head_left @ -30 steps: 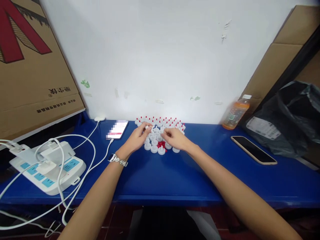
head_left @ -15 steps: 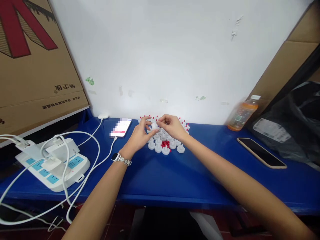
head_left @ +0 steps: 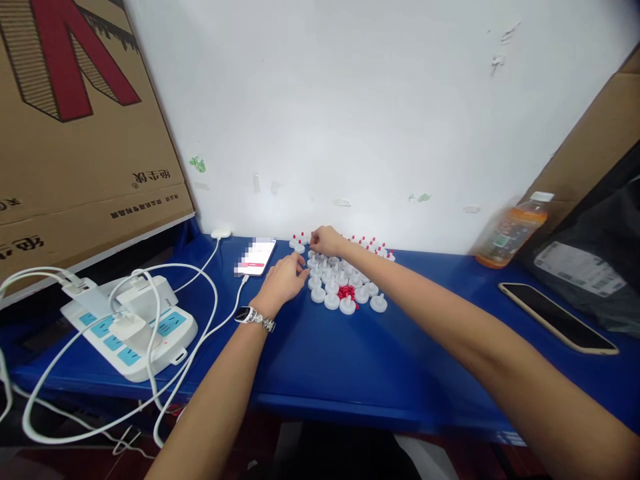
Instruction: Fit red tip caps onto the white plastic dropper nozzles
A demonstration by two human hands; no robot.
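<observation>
Where the glossy blue flat-topped table [head_left: 320, 363] is meeting the scuffed white wall [head_left: 340, 133]: it is bearing a tight cluster of pieces, probably kept compact for both hands' sake.
Bare right hand [head_left: 327, 241]: it is hanging at the cluster's far left part, fingertips drawing into a narrow pinch, perhaps for fine control; one cannot tell whether they are holding anything.
Bare left hand [head_left: 283, 280]: it is hanging just beside the cluster's left edge, fingers loosely curling, thumb near forefinger; whether something is hiding inside, one cannot tell.
Round-based, narrow-spouted translucent white plastic pieces [head_left: 347, 305]: they are standing in the cluster's middle and front, spouts pointing up, likely because the wide discs are steadying them.
Red-tipped white plastic pieces [head_left: 382, 251]: they are lining the far side near the wall, seemingly grouped by their tips.
Small bright red plastic bits [head_left: 346, 292]: they are lying heaped among the front white pieces, which are perhaps containing them.
</observation>
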